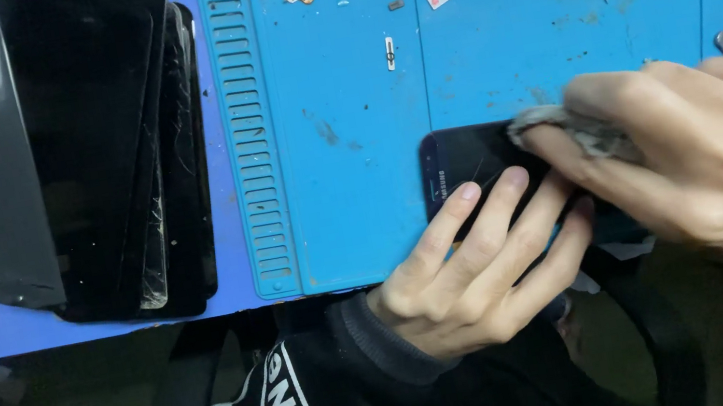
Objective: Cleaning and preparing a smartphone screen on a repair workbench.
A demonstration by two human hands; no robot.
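Covering the surface is a blue mat with a slotted strip along its left side; small screws, metal bits and tools lie scattered along its far edge. A fanned stack of dark screens lies left of the mat. Below the near edge all is dark.

Left hand, in a black sleeve, reaches up from the near edge, fingers extended flat and pressed on the phone. Right hand comes in from the right, fingers closed on a grey cloth and pressing it to the phone's glass.

Phone lies flat near the mat's front edge, under both hands, with only its left end uncovered.
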